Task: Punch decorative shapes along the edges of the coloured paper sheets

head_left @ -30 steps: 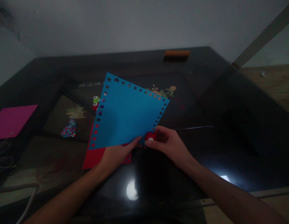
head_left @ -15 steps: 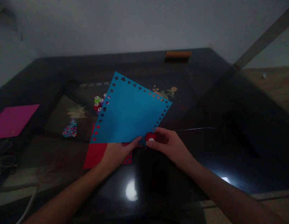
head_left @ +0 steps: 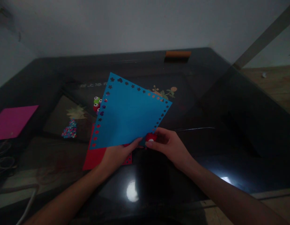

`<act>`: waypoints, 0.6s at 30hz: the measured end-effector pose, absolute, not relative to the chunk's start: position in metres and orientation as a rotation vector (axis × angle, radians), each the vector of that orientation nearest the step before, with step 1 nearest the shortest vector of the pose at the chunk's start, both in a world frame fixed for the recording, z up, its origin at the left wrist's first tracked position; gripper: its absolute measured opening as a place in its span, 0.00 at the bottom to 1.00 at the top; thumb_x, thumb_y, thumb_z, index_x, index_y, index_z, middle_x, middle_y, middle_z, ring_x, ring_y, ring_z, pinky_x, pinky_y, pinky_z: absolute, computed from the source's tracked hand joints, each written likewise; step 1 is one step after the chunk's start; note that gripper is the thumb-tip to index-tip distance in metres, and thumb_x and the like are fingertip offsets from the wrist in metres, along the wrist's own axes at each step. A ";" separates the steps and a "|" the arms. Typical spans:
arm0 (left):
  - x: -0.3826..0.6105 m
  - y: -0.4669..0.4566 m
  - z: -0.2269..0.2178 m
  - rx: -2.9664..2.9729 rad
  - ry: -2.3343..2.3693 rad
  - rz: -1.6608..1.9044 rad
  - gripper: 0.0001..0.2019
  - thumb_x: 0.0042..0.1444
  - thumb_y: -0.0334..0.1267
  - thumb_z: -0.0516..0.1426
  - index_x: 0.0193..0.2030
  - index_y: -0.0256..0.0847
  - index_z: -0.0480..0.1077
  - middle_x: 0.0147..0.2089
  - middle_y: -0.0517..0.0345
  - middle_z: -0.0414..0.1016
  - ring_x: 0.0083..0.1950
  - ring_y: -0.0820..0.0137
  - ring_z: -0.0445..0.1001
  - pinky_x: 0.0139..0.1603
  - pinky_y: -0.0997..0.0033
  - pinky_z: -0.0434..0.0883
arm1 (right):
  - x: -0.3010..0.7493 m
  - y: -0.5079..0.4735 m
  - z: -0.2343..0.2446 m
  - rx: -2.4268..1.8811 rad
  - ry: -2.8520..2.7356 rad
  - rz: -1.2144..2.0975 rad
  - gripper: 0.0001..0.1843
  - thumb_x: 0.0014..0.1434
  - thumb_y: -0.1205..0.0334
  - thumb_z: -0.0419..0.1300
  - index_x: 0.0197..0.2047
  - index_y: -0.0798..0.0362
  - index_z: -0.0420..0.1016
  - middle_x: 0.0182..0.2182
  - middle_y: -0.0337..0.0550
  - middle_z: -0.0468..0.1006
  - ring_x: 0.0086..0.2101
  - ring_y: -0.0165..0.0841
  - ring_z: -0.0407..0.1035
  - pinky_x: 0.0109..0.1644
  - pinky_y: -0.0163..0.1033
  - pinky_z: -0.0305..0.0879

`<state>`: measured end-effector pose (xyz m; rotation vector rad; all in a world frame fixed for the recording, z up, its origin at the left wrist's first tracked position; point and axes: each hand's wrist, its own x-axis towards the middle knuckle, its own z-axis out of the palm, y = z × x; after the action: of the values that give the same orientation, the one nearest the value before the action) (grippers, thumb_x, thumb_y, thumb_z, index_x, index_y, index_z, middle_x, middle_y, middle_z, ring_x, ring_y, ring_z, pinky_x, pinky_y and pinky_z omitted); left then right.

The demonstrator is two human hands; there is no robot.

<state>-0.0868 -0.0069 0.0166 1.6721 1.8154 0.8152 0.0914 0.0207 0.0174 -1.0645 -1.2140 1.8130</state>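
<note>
Swing leftward, mid-frame, of blue paper pinched in left hand; red craft punch clasped in right hand, still at lower corner.

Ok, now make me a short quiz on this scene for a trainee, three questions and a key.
1. Which one has hold of the small red object, the left or the right hand?
2. What colour is the sheet at the far left: A yellow, B pink, C green?
3. True or false: the blue sheet covers part of the red sheet.

Key:
1. The right hand
2. B
3. True
</note>
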 end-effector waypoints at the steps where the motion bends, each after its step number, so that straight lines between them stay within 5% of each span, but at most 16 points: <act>1: -0.087 -0.007 0.017 1.662 1.811 0.809 0.12 0.50 0.50 0.56 0.33 0.47 0.75 0.32 0.56 0.81 0.47 0.56 0.77 0.55 0.55 0.70 | 0.092 0.021 0.017 -1.060 -1.215 1.815 0.17 0.41 0.56 0.72 0.35 0.52 0.76 0.29 0.37 0.78 0.33 0.33 0.73 0.41 0.41 0.68; 9: -0.089 -0.008 0.013 1.663 1.805 0.753 0.14 0.50 0.52 0.56 0.26 0.45 0.74 0.29 0.55 0.81 0.41 0.57 0.78 0.55 0.55 0.69 | 0.092 0.021 0.017 -1.039 -1.222 1.832 0.17 0.42 0.54 0.71 0.35 0.51 0.76 0.31 0.38 0.79 0.34 0.34 0.73 0.44 0.43 0.68; 18: -0.087 -0.008 0.015 1.692 1.737 0.803 0.11 0.51 0.49 0.55 0.34 0.48 0.75 0.33 0.57 0.81 0.48 0.57 0.77 0.52 0.56 0.72 | 0.092 0.021 0.016 -0.975 -1.209 1.843 0.17 0.43 0.55 0.71 0.37 0.51 0.76 0.32 0.39 0.80 0.35 0.33 0.73 0.44 0.42 0.69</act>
<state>-0.0867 -0.0083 0.0152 1.6915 1.7371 0.8032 0.0923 0.0213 0.0159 -0.9745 -1.2089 1.8425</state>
